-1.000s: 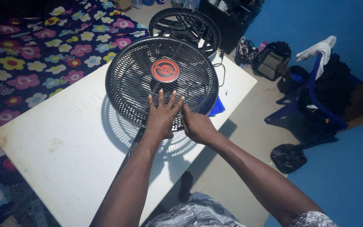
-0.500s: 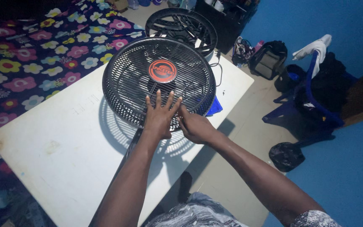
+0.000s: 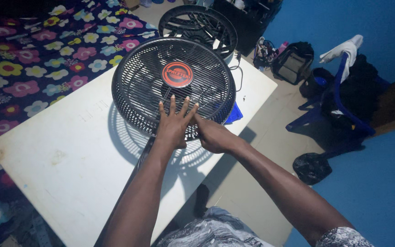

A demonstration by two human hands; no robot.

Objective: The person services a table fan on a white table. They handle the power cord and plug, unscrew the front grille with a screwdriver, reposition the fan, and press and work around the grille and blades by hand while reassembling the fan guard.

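Note:
A round black fan grille (image 3: 142, 82) with a red centre badge (image 3: 177, 74) stands tilted over a white table (image 3: 60, 151). My left hand (image 3: 172, 128) lies flat on the grille's lower front, fingers spread. Just to its right, my right hand (image 3: 211, 135) touches the grille's lower rim; whether its fingers grip the rim is unclear. A dark rod (image 3: 143, 153) runs from under the grille toward me, partly hidden by my left arm.
A second black grille (image 3: 197, 25) lies at the table's far end. Something blue (image 3: 234, 114) peeks out by the right table edge. A flowered cloth (image 3: 33, 59) covers the left side. A blue chair (image 3: 344, 105) with clothes and dark bags stand on the floor to the right.
The view has shifted slightly. Both hands stay on the grille's lower part and the grille keeps its place.

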